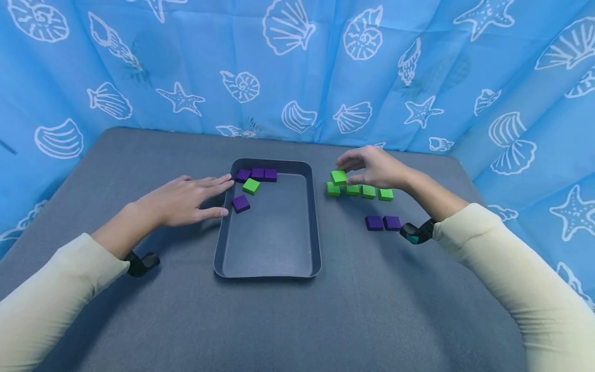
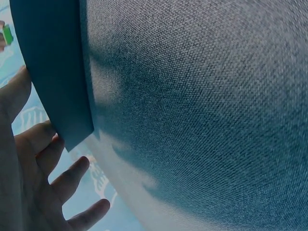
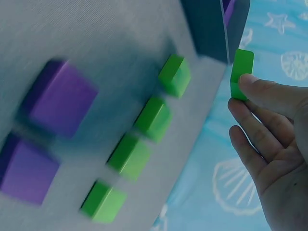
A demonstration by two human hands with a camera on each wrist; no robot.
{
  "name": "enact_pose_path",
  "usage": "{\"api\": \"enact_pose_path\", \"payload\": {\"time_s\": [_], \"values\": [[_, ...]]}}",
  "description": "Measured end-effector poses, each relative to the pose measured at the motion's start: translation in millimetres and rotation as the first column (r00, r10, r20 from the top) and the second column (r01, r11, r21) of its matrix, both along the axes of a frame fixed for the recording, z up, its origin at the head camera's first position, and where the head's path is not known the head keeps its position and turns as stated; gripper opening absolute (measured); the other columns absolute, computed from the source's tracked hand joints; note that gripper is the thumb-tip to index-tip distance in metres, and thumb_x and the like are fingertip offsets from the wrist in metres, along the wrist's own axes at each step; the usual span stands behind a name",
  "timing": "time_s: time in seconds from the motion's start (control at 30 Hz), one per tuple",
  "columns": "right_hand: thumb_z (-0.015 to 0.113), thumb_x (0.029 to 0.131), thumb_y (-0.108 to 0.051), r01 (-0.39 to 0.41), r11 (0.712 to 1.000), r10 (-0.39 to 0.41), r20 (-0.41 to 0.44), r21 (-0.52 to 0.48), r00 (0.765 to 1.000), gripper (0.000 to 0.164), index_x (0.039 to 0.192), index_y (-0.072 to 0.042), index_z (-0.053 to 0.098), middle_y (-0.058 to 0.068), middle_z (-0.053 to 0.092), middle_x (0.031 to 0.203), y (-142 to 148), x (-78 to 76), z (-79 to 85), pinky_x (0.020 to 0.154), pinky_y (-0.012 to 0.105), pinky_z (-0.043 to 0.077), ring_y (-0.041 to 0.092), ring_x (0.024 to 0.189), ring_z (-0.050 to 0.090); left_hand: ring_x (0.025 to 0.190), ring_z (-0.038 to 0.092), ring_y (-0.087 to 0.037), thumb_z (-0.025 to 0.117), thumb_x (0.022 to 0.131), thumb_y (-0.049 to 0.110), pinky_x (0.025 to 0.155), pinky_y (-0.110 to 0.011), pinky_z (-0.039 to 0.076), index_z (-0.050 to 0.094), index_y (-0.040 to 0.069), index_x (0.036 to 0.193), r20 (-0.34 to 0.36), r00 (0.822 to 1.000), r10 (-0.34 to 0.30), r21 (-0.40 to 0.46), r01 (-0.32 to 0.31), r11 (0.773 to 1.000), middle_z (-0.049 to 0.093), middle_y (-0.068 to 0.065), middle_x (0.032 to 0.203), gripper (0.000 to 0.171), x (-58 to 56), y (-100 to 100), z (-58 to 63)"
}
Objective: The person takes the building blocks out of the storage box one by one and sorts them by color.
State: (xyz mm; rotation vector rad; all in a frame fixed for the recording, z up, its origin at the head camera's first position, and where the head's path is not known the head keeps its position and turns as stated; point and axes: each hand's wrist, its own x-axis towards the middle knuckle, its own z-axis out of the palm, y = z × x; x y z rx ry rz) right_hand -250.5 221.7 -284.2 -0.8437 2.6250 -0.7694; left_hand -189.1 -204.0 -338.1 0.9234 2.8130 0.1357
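My right hand pinches a green block between thumb and fingertips, raised above the table to the right of the grey tray. Under it, several green blocks form a row on the table. Closer to me lie two purple blocks. My left hand is at the tray's left wall, its fingers extended; in the left wrist view, fingertips touch the wall. Inside the tray, a row of three purple blocks lies at the far left, with one green block and another purple block nearer.
A grey cloth-covered table lies under everything. Behind it and along its right side hangs a blue curtain with white shell and starfish prints. Black straps are worn on both wrists.
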Motion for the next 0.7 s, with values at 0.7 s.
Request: {"api": "enact_pose_path", "payload": {"time_s": [0.7], "values": [[0.073, 0.088, 0.002, 0.197, 0.980, -0.194, -0.067, 0.041, 0.979, 0.042, 0.128, 0.007, 0.060, 0.025, 0.065, 0.124, 107, 22.7, -9.6, 0.093, 0.050, 0.052, 0.039, 0.115, 0.062, 0.140, 0.040, -0.038, 0.048, 0.099, 0.058, 0.108, -0.069, 0.029, 0.029, 0.013, 0.158, 0.005, 1.000, 0.003, -0.012, -0.003, 1.000, 0.026, -0.010, 0.163, 0.077, -0.2, 1, -1.0]]}}
